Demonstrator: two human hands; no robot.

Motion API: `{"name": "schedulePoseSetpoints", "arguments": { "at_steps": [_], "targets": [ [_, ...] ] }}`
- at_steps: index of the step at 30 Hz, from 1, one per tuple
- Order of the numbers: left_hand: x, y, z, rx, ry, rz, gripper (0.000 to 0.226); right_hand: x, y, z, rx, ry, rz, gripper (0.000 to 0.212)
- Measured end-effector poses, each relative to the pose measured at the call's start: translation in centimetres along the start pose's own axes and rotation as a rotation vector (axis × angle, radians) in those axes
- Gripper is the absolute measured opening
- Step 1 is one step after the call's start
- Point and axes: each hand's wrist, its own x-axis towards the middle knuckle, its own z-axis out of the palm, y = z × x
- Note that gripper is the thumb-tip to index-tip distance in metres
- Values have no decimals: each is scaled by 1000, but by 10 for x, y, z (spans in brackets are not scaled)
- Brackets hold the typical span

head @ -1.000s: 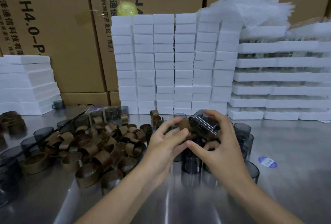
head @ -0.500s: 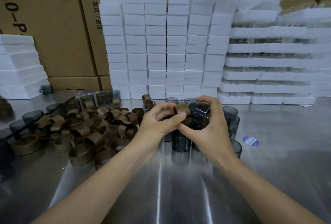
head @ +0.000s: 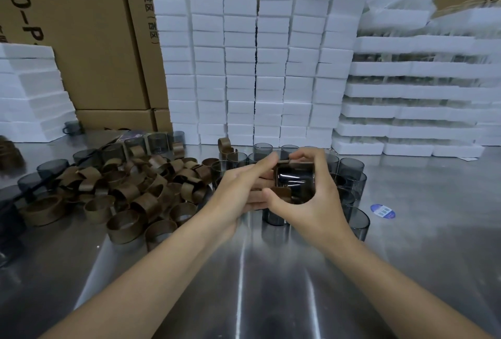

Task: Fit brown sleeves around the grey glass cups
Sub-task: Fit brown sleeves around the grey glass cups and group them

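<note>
Above the metal table, my right hand (head: 311, 200) grips a grey glass cup (head: 296, 182) lying on its side, thumb below and fingers over the top. A brown sleeve (head: 282, 192) is wrapped partly round the cup at its left end. My left hand (head: 244, 189) holds the sleeve from the left, fingers stretched against it. Under and behind my hands stands a cluster of bare grey cups (head: 352, 170). A heap of loose brown sleeves (head: 130, 189) lies to the left.
More grey cups (head: 51, 167) edge the sleeve heap on the left and back. White foam blocks (head: 252, 62) are stacked behind, foam trays (head: 412, 89) at right, cardboard boxes (head: 89, 35) at back left. A blue sticker (head: 382, 211) lies on the steel table (head: 244, 284).
The cup has turned onto its side in my right hand and the sleeve now sits around its left end. Both hands stayed over the cup cluster.
</note>
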Motion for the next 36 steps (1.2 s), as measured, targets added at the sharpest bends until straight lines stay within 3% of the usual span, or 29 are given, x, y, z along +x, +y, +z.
{"name": "schedulePoseSetpoints", "arguments": {
  "at_steps": [3,11,16,21,24,28,31,34,36],
  "targets": [
    [-4,4,2,-16,-83,-26,48,-1,3,0,-2,-43,-90,70],
    [-10,16,1,-20,-220,-57,44,7,7,-18,-125,-101,-250,84],
    [-11,12,0,-2,-251,-93,35,8,15,-17,-171,-130,-342,79],
    [-8,12,-2,0,-247,-99,47,9,18,-18,-164,-150,-330,78],
    [-4,7,0,-31,-201,-113,46,14,17,-20,-157,-210,-217,82],
    [2,-5,8,-247,-86,-172,53,16,19,-23,-101,-206,-142,89],
    [3,-9,12,-467,-77,-217,60,15,22,-22,-79,-167,-119,75],
    [6,-11,10,-386,-31,-163,61,16,18,-17,-113,-84,-109,49],
    [6,-9,7,-364,-26,-131,72,17,14,-16,-150,-53,-86,49]
  ]
}}
